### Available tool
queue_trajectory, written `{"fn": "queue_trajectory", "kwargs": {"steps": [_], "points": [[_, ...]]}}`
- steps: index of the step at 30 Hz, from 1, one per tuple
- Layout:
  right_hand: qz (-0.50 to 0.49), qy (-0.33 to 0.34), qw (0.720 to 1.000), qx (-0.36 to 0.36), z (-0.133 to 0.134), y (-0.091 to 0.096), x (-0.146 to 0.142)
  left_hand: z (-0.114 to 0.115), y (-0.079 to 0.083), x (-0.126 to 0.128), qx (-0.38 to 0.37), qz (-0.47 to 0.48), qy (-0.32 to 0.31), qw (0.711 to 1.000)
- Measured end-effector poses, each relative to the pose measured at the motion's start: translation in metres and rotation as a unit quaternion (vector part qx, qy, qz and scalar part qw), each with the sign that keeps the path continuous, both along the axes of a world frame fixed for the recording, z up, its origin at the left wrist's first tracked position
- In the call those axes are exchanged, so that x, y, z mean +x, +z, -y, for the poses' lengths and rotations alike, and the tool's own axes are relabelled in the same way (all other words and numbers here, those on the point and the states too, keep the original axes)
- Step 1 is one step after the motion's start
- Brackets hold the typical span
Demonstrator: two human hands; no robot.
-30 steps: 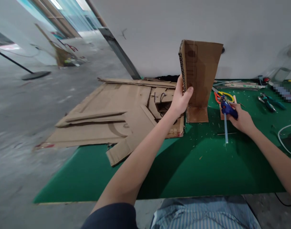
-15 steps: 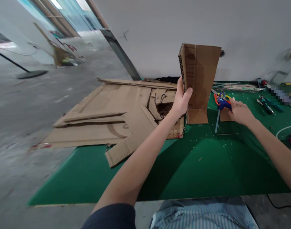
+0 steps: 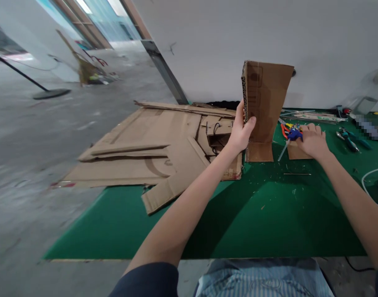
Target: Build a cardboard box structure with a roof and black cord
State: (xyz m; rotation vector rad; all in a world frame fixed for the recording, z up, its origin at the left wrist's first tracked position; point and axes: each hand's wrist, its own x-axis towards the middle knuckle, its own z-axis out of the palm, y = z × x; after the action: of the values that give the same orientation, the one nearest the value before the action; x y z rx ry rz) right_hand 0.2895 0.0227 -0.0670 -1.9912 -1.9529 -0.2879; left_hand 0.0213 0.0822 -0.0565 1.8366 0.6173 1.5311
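Note:
My left hand [image 3: 241,132] grips the left edge of an upright folded cardboard piece [image 3: 266,103] that stands on the green table [image 3: 238,214]. A short flap at its foot lies flat on the table. To its right, my right hand [image 3: 313,141] rests palm down on a blue glue gun [image 3: 292,134], which lies on a small cardboard scrap [image 3: 296,152]. A glue stick juts from the gun toward the table's front. The fingers are curled over the gun's body.
Flattened cardboard sheets [image 3: 152,148] cover the table's left part and overhang its edge. Orange and yellow scissors [image 3: 284,128], green-handled pliers [image 3: 351,138] and a white cable [image 3: 370,177] lie to the right. A white wall stands behind.
My right hand has carried the glue gun away from me and laid it down on the cardboard scrap near the scissors. The left hand keeps its hold on the upright cardboard.

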Motion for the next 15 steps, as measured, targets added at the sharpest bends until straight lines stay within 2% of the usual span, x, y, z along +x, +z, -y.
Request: {"fn": "queue_trajectory", "kwargs": {"steps": [2, 4, 6, 10, 15], "points": [[-0.074, 0.05, 0.996, 0.01, 0.0, 0.011, -0.016, -0.001, 0.0, 0.0, -0.007, -0.003, -0.003, 1.0], [-0.158, 0.094, 0.983, -0.017, -0.005, 0.018, -0.033, -0.002, -0.001, 0.001, -0.004, -0.004, -0.001, 1.0], [-0.211, 0.107, 0.97, -0.051, -0.013, 0.019, -0.049, -0.002, -0.001, 0.001, 0.004, -0.001, 0.003, 1.0], [-0.268, 0.091, 0.954, -0.093, -0.031, 0.005, -0.068, 0.0, -0.001, 0.002, -0.006, 0.002, 0.006, 1.0], [-0.309, 0.104, 0.944, -0.059, -0.043, -0.01, -0.065, 0.004, 0.001, 0.001, -0.005, -0.007, 0.011, 1.0]]}}
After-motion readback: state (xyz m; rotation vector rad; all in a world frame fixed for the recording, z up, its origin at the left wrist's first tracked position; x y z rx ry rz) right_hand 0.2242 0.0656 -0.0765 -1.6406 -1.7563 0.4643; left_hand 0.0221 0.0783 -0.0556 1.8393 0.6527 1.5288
